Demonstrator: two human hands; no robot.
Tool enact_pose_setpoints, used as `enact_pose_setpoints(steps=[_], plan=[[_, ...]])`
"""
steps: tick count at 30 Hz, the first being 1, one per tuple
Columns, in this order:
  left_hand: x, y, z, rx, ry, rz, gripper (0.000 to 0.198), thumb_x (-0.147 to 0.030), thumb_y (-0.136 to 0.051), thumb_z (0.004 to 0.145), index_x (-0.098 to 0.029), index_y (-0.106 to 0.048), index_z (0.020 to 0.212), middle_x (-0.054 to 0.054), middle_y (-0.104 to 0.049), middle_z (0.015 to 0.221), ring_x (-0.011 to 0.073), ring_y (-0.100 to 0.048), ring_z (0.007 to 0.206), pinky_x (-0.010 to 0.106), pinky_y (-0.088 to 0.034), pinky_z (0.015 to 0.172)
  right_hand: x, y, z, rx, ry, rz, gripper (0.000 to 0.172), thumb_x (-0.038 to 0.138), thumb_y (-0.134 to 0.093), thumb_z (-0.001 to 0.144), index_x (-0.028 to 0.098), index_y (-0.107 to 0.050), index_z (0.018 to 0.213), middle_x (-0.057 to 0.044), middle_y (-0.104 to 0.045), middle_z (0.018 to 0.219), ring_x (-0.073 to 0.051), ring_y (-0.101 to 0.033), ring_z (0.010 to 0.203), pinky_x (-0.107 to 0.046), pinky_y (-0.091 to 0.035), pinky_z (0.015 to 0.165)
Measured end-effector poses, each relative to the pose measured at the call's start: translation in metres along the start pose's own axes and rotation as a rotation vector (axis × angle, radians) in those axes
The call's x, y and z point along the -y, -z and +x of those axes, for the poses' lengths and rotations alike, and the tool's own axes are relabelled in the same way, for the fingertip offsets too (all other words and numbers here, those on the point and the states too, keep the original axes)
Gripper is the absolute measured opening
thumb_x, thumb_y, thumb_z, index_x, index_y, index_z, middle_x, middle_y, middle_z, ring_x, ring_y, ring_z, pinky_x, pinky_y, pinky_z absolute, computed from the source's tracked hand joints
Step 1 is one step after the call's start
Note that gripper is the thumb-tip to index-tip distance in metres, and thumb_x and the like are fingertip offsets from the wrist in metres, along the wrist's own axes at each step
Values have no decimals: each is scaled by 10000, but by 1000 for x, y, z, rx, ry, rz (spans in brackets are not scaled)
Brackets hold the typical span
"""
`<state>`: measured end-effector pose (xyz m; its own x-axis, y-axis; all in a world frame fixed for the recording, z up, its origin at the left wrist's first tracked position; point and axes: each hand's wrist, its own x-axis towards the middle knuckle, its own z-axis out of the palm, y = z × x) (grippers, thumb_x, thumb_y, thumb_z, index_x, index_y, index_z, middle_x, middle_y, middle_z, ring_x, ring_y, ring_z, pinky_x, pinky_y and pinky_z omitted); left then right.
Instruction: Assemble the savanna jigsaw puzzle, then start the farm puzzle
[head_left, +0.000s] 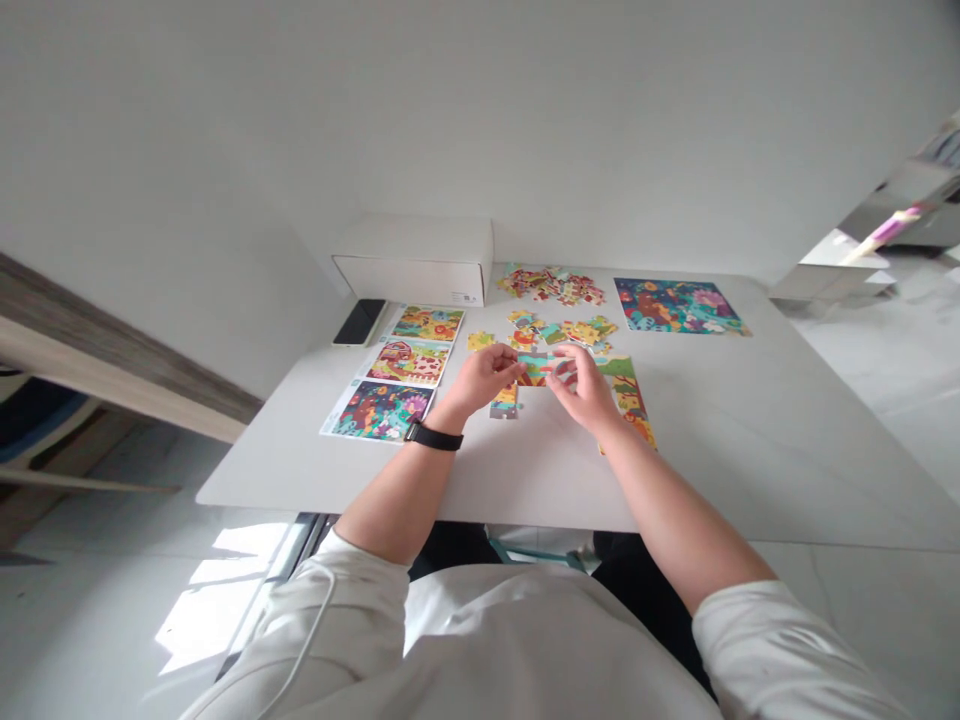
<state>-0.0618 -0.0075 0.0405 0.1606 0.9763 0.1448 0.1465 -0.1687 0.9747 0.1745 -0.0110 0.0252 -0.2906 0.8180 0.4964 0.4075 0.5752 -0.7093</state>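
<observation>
My left hand (486,378), with a black band on the wrist, pinches a joined strip of colourful puzzle pieces (534,368) lying on the white table (750,440). My right hand (585,388) meets it from the right, fingers curled on a small puzzle piece (564,372) at the strip's end. A short joined column of pieces (505,402) lies just below my left fingers. To the right of my right hand lies a partly built puzzle edge (628,398). Loose pieces (564,332) lie scattered just beyond both hands.
Three picture cards (409,362) lie in a row at the left, with a dark phone (359,322) beside them. A white box (414,262) stands at the back by the wall. Another heap of pieces (551,285) and a finished puzzle (677,306) lie at the back right.
</observation>
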Motion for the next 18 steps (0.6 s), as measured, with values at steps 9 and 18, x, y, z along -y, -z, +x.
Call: enact_pose_setpoints(steps=[9,18], plan=[[-13,24,-35,-26,55,72,431,-536,-857,818,-155,-700,946,70,-782,801,138,-670,667,251,-491,618,23,-4,-4,110,375,-163,382,291,-711,984,291,-625,1356,-142,-656,1432,-358,-600,1397,-594,-507,1190],[6,28,-85,-67,125,183,366,-438,-767,894,-146,-722,1110,58,-761,776,153,-663,643,269,-489,600,30,-23,-15,338,465,-264,337,269,-754,947,266,-707,1281,-129,-690,1389,-350,-639,1309,-565,-503,1167]])
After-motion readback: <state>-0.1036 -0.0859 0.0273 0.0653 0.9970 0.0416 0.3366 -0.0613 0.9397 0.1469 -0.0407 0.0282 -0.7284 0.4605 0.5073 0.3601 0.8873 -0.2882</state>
